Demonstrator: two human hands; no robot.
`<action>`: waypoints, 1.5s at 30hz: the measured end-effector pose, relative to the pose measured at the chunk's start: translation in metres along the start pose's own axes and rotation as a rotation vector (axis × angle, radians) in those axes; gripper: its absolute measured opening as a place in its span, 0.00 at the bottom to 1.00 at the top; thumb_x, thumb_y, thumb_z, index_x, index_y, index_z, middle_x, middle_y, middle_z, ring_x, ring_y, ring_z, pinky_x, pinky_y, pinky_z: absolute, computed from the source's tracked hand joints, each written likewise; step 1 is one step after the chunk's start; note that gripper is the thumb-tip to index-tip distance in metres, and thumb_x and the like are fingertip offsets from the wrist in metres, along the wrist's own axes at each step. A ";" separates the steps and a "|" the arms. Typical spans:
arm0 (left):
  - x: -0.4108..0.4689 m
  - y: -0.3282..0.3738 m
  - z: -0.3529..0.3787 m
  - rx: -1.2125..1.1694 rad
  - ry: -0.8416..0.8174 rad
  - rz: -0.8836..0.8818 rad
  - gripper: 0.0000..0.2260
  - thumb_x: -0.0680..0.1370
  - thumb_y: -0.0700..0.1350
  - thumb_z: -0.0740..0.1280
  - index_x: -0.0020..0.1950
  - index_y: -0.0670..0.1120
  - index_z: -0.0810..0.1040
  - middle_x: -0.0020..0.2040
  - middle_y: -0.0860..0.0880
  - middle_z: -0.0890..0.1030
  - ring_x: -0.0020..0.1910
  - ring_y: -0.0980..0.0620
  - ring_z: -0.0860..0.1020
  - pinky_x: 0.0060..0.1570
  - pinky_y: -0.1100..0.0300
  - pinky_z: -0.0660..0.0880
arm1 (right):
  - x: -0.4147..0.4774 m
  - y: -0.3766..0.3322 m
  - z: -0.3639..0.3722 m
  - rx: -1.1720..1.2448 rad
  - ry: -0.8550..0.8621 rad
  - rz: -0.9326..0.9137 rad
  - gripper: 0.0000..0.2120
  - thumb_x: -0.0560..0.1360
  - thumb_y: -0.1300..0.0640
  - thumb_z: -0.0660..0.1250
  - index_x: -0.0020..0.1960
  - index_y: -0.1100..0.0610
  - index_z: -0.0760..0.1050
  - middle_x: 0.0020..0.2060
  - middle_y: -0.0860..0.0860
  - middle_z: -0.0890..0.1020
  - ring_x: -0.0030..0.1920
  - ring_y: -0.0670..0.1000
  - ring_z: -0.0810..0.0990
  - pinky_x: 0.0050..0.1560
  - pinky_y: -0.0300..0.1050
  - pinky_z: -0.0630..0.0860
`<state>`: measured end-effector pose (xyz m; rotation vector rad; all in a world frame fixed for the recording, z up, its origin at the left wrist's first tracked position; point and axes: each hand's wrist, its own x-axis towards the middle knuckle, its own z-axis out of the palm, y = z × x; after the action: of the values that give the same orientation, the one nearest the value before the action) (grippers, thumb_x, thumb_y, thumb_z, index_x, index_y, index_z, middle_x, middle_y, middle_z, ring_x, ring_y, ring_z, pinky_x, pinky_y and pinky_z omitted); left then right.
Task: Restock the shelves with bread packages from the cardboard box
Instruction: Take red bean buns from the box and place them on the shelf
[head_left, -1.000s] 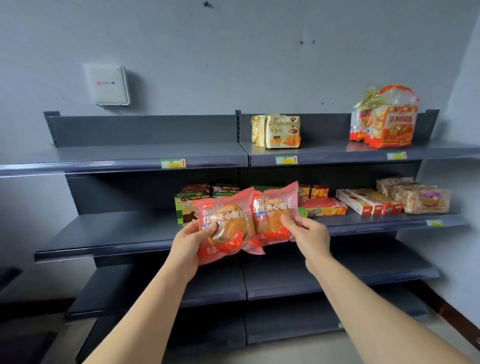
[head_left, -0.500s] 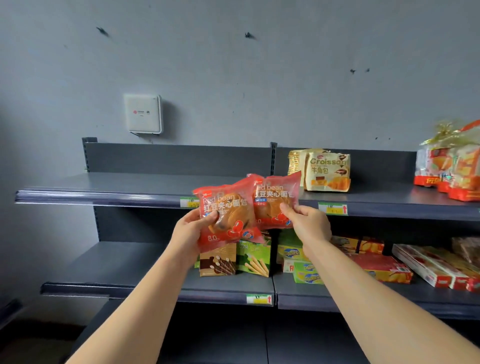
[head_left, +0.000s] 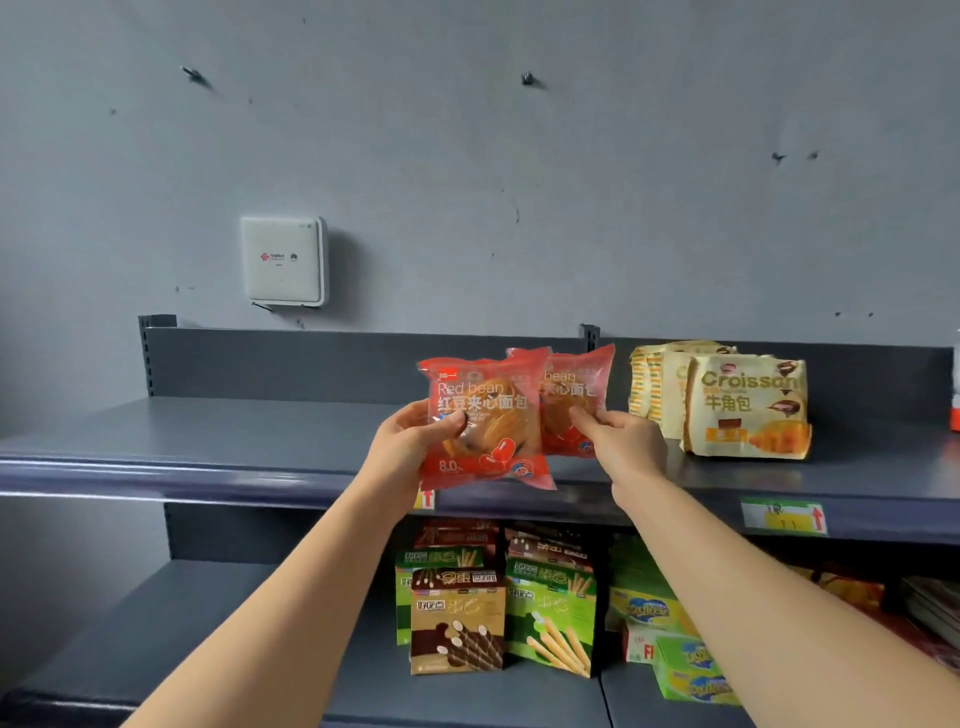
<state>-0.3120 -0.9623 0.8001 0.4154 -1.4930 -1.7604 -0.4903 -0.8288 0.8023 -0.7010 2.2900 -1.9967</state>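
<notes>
My left hand (head_left: 408, 447) pinches a red "Red bean" bread package (head_left: 493, 421) by its left edge. My right hand (head_left: 621, 447) pinches a second red bean bread package (head_left: 576, 389), which sits partly behind the first. Both packages are held upright over the front of the grey top shelf (head_left: 208, 441), just left of the croissant packs (head_left: 743, 405). The cardboard box is out of view.
The second shelf (head_left: 218, 623) below carries biscuit-stick boxes (head_left: 498, 613) and green snack boxes (head_left: 680, 660). A white wall unit (head_left: 283, 262) hangs above the top shelf's left end. A price tag (head_left: 782, 515) sits on the top shelf's front rail.
Both hands have lifted the two red packages from the second shelf's height up to the top shelf, and the view has come closer and tilted upward.
</notes>
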 end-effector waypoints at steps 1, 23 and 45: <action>0.012 0.001 -0.001 0.005 -0.004 -0.005 0.16 0.73 0.39 0.72 0.60 0.40 0.78 0.51 0.40 0.84 0.43 0.43 0.84 0.41 0.50 0.81 | 0.010 0.000 0.007 -0.013 0.003 -0.001 0.26 0.70 0.42 0.72 0.63 0.56 0.78 0.58 0.51 0.82 0.57 0.53 0.79 0.50 0.44 0.73; 0.166 -0.039 -0.010 0.246 0.071 -0.079 0.16 0.72 0.35 0.73 0.58 0.40 0.77 0.46 0.47 0.84 0.42 0.50 0.83 0.37 0.58 0.79 | 0.153 0.017 0.104 -0.180 -0.188 0.046 0.23 0.70 0.37 0.70 0.52 0.55 0.82 0.39 0.50 0.80 0.41 0.51 0.76 0.50 0.49 0.77; 0.239 -0.051 -0.016 0.408 -0.017 -0.190 0.22 0.76 0.40 0.70 0.66 0.48 0.67 0.55 0.48 0.79 0.47 0.52 0.79 0.36 0.63 0.73 | 0.217 0.038 0.169 -0.101 -0.242 0.170 0.09 0.73 0.64 0.65 0.48 0.56 0.82 0.43 0.55 0.83 0.44 0.57 0.83 0.46 0.54 0.83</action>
<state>-0.4733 -1.1469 0.8028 0.7711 -1.8813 -1.5959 -0.6454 -1.0590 0.7942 -0.6853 2.2362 -1.6364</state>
